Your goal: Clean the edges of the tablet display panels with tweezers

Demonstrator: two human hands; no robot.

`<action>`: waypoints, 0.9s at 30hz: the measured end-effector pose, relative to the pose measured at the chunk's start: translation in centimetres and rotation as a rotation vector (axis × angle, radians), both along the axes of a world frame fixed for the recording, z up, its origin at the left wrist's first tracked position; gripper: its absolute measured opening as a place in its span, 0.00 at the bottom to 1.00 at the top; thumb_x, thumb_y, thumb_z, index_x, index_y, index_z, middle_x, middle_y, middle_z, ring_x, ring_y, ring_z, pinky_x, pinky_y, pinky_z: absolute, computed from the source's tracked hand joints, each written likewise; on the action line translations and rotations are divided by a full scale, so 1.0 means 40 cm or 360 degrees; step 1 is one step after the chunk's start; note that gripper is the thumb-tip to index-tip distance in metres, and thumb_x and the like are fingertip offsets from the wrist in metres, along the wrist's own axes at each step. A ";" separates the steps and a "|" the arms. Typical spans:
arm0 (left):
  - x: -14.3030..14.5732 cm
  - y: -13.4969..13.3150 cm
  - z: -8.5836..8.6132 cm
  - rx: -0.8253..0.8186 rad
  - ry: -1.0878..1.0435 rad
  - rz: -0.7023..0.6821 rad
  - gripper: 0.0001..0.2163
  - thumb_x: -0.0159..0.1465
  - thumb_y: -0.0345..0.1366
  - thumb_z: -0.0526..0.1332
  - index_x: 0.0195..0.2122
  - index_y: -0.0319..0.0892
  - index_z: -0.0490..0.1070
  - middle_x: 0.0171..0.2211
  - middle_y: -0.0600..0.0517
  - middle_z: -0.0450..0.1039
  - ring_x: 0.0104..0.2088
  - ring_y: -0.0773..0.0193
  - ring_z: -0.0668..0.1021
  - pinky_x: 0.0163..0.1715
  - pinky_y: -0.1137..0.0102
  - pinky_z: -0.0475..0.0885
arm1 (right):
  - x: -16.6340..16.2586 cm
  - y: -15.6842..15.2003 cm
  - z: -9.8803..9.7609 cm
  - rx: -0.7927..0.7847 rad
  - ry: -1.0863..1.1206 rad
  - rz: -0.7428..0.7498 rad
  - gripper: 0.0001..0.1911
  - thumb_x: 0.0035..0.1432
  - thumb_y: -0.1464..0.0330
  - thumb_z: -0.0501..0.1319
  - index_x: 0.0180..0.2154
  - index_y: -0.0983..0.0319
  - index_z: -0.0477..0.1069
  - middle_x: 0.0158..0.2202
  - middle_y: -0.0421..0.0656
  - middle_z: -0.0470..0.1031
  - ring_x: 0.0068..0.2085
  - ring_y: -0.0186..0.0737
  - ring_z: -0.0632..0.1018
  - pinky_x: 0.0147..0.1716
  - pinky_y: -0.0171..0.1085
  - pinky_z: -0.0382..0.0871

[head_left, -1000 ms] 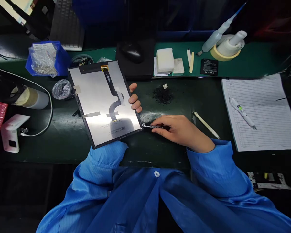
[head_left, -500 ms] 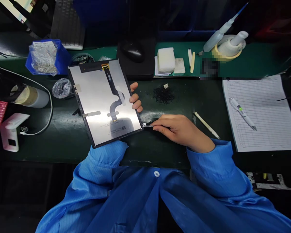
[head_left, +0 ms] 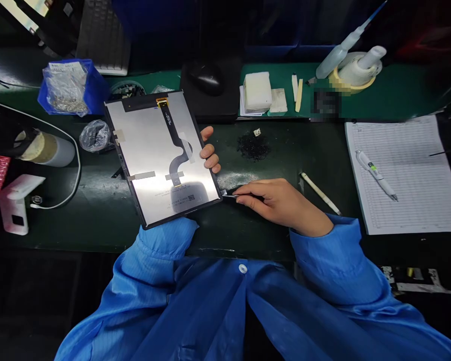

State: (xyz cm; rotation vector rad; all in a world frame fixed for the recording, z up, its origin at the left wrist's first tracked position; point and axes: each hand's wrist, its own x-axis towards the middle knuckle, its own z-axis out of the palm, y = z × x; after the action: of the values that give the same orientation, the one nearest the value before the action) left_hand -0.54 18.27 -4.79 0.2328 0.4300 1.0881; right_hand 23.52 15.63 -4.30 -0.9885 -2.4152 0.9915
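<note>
A tablet screen panel (head_left: 150, 145) is held tilted above the bench, its silvery back facing me. A dark flex cable and pieces of tape lie across that back. My left hand (head_left: 210, 153) supports it from beneath, with fingertips curled around the right edge; the palm is hidden. In a pinch, my right hand (head_left: 276, 203) holds a pair of thin metal tweezers (head_left: 231, 195). Their tip is at the panel's lower right corner, where a small whitish bit shows. Beyond my hands lies a heap of black scraps (head_left: 253, 145) with a small pale piece on it.
A white stick (head_left: 320, 193) lies right of my right hand, then a lined form (head_left: 409, 200) with a pen (head_left: 376, 175) on it. At the back are a white block (head_left: 257, 93), a mouse (head_left: 206, 79) and a blue bin (head_left: 95, 87). A white cable (head_left: 78, 168) curves at the left.
The tweezers and the whitish bit at the panel's corner have shifted very slightly. The panel and both hands stay nearly in place.
</note>
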 end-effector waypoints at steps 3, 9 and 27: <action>0.002 -0.002 0.000 -0.0022 -0.0004 0.0046 0.25 0.74 0.50 0.38 0.58 0.41 0.64 0.26 0.50 0.64 0.25 0.62 0.66 0.30 0.64 0.64 | 0.001 0.000 -0.001 -0.0024 -0.0018 -0.0038 0.09 0.66 0.64 0.65 0.46 0.57 0.80 0.37 0.41 0.84 0.36 0.40 0.83 0.35 0.36 0.75; 0.001 -0.003 -0.001 -0.0026 -0.0079 0.0014 0.32 0.74 0.53 0.36 0.74 0.43 0.46 0.27 0.49 0.67 0.26 0.60 0.67 0.31 0.64 0.64 | 0.000 0.003 0.006 0.0067 0.0023 0.0068 0.12 0.71 0.66 0.59 0.46 0.57 0.81 0.40 0.43 0.84 0.40 0.42 0.83 0.38 0.37 0.74; 0.017 -0.012 0.016 -0.0166 0.0269 0.0210 0.25 0.72 0.55 0.45 0.58 0.46 0.67 0.26 0.52 0.65 0.24 0.64 0.70 0.27 0.68 0.72 | 0.001 -0.002 0.001 -0.0049 -0.0030 -0.0050 0.10 0.67 0.63 0.64 0.47 0.57 0.79 0.37 0.41 0.84 0.36 0.41 0.83 0.35 0.36 0.75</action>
State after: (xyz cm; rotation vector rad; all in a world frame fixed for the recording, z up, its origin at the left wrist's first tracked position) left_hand 0.13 17.79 -4.15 0.2068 0.6592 1.1758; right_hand 23.55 15.55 -4.25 -1.0476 -2.3988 1.0154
